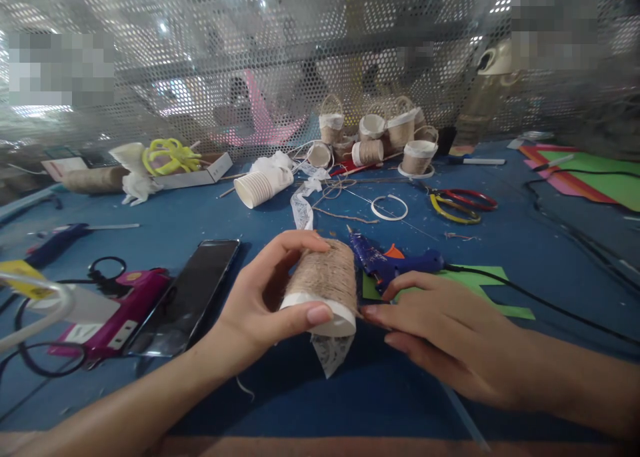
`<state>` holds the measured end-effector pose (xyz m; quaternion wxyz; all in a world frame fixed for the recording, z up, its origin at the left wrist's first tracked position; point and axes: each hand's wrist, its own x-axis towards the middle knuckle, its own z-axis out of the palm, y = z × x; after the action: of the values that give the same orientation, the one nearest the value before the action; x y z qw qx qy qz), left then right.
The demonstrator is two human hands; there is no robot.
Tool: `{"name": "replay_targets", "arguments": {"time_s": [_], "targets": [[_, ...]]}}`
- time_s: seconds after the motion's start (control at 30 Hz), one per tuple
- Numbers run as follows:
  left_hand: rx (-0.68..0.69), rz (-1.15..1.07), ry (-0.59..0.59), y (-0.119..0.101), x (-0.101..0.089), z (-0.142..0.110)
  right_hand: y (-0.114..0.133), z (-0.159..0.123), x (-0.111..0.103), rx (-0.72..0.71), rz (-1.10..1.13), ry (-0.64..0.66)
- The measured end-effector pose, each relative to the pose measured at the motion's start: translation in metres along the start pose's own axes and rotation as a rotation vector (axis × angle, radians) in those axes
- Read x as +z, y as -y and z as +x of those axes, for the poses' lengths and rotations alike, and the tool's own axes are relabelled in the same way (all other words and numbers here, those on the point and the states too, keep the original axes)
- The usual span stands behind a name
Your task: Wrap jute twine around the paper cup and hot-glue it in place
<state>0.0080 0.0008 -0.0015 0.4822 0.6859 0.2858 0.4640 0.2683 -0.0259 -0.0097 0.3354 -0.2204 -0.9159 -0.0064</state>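
My left hand (pixel 260 303) grips a paper cup wrapped in brown twine (pixel 327 280), held on its side with the white rim toward me. A strip of white lace (pixel 331 351) hangs from the rim. My right hand (pixel 440 330) reaches in from the right, fingers stretched out, fingertips touching the cup's rim where the lace sits. A blue glue gun (pixel 395 263) lies on a green paper sheet (pixel 480 290) just behind my right hand.
A black phone (pixel 190 297) and a pink glue gun (pixel 125 310) lie at the left. Stacked white cups (pixel 260 187), lace ribbon (pixel 303 207), scissors (pixel 463 203), a tape ring (pixel 389 207) and several finished twine cups (pixel 390 140) sit farther back before a perforated screen.
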Motion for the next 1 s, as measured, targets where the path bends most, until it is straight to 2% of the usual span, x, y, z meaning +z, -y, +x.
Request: {"name": "replay_targets", "arguments": {"time_s": [0.63, 0.87, 1.0], "targets": [[-0.020, -0.008, 0.009, 0.002, -0.001, -0.001, -0.010, -0.012, 0.006, -0.075, 0.032, 0.110], [-0.025, 0.000, 0.013, 0.001, -0.001, 0.000, -0.006, -0.009, 0.005, -0.059, 0.020, 0.087], [-0.033, -0.010, 0.040, 0.001, -0.001, -0.001, -0.008, -0.010, 0.006, -0.083, 0.024, 0.124]]}}
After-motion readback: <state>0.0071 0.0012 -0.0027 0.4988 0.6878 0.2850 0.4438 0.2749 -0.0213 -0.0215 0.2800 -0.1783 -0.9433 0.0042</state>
